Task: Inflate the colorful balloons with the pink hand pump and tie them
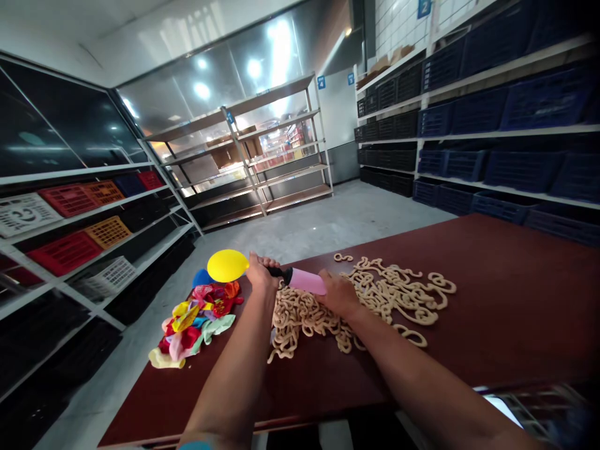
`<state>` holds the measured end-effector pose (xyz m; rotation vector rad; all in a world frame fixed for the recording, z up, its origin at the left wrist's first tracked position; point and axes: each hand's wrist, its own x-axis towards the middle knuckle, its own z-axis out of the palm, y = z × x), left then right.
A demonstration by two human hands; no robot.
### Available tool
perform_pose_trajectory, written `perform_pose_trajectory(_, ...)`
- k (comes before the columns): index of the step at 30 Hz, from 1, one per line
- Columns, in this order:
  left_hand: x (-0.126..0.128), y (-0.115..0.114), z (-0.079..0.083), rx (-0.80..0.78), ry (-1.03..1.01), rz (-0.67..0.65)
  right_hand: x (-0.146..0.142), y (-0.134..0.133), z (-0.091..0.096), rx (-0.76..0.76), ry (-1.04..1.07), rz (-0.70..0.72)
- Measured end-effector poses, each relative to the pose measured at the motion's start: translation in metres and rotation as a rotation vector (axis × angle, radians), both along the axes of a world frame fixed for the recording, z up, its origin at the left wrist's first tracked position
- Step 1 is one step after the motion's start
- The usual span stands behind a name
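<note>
A yellow balloon [227, 265], partly blown up, sticks out to the left of my left hand [263, 270]. The fingers of that hand are closed around the balloon's neck at the black end of a hand pump [307, 281]. My right hand [340, 295] wraps the far end of the pump's pink barrel, which lies nearly level. Beneath the pump and my right hand spreads a heap of beige, curled, rope-like pieces [309, 315]. Limp balloons [185, 319] in several colours are piled left of my left forearm. Behind them shows a rounded blue thing [201, 278], partly hidden.
Everything lies on a dark red table [506, 294]. Shelves with dark crates [522, 169] line the right side. Red, orange and white crates [70, 200] fill the left shelves. Along the back wall stands an open metal rack [257, 162], with grey floor before it.
</note>
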<state>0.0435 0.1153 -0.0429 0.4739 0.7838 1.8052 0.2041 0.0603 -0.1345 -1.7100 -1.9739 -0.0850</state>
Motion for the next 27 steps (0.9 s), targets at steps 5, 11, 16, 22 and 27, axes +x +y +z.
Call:
perform_pose_trajectory(5, -0.015, 0.0, 0.02, -0.017, 0.055, -0.005, 0.002, 0.0, 0.004, 0.036, 0.032, 0.014)
perform_pose_trajectory(11, -0.074, 0.005, 0.074, 0.03, 0.117, 0.095, 0.005, 0.005, -0.001, 0.065, 0.075, 0.005)
perform_pose_trajectory(16, -0.101, 0.007, 0.089, 0.061, 0.148, 0.145, 0.001, 0.007, -0.004, 0.062, 0.064, 0.049)
perform_pose_trajectory(22, -0.072, 0.007, 0.043, 0.022, 0.102, 0.097, 0.001, 0.005, -0.008, 0.041, 0.016, 0.053)
perform_pose_trajectory(27, -0.027, 0.002, 0.009, -0.034, 0.085, 0.025, -0.001, 0.001, -0.005, 0.008, 0.016, 0.035)
